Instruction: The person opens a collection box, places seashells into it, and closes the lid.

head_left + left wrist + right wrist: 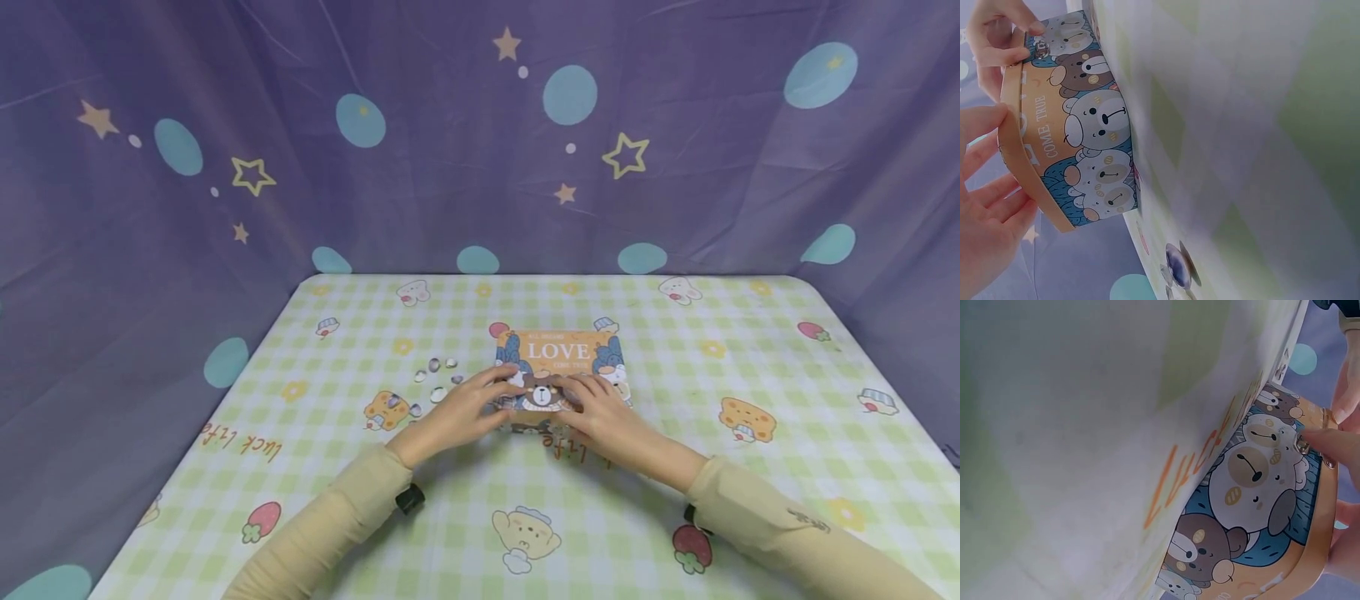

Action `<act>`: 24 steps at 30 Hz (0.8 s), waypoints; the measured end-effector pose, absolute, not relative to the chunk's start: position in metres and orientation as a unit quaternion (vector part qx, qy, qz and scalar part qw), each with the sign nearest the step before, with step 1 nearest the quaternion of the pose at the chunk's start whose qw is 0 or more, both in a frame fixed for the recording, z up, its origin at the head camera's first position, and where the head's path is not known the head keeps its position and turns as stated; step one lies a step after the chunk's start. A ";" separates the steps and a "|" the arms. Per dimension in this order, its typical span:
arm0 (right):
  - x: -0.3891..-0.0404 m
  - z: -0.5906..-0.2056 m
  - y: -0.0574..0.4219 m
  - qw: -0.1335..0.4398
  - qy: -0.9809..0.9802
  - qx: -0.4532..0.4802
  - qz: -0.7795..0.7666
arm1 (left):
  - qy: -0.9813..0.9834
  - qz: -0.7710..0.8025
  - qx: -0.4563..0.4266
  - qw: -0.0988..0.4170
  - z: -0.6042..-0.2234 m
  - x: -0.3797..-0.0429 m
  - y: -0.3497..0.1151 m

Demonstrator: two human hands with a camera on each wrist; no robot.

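Observation:
A small lidded box [558,350], orange and blue with cartoon bears and the words LOVE and COME TRUE, sits on the table between both hands. My left hand [453,415] grips its left side; in the left wrist view, thumb and fingers lie along the orange lid edge [1054,209]. At the box's front right, my right hand [611,427] holds on. The right wrist view shows its thumb [1329,442] touching a small metal clasp [1301,445], while other fingers rest at the lid. The lid looks closed.
Several small shiny, glass-like oval pieces [438,394] lie on the table left of the box; a purple one [1178,265] appears close in the left wrist view. A green-and-white checked cloth [420,550] covers the table. Purple curtains [465,167] hang behind and beside it.

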State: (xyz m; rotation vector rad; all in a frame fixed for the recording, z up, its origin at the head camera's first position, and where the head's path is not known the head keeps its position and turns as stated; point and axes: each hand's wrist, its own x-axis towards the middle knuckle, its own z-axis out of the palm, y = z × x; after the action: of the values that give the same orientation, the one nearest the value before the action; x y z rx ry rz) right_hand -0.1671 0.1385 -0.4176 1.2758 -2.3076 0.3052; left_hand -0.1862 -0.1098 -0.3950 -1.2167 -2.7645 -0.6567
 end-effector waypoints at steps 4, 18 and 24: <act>-0.167 -0.416 0.139 0.237 -0.838 0.469 0.147 | -0.892 -0.215 -0.397 0.031 -0.396 -0.187 -0.110; -0.166 -0.414 0.138 0.269 -0.827 0.438 0.229 | -0.890 -0.220 -0.397 0.034 -0.395 -0.187 -0.110; -0.163 -0.408 0.137 0.249 -0.843 0.418 0.227 | -0.886 -0.222 -0.404 0.042 -0.397 -0.187 -0.111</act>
State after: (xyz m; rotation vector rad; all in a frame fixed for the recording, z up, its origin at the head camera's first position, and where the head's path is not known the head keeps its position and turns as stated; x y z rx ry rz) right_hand -0.1633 0.1369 -0.4084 1.1397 -2.2971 0.6189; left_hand -0.1871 -0.1105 -0.3973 -1.2357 -2.7126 -0.6798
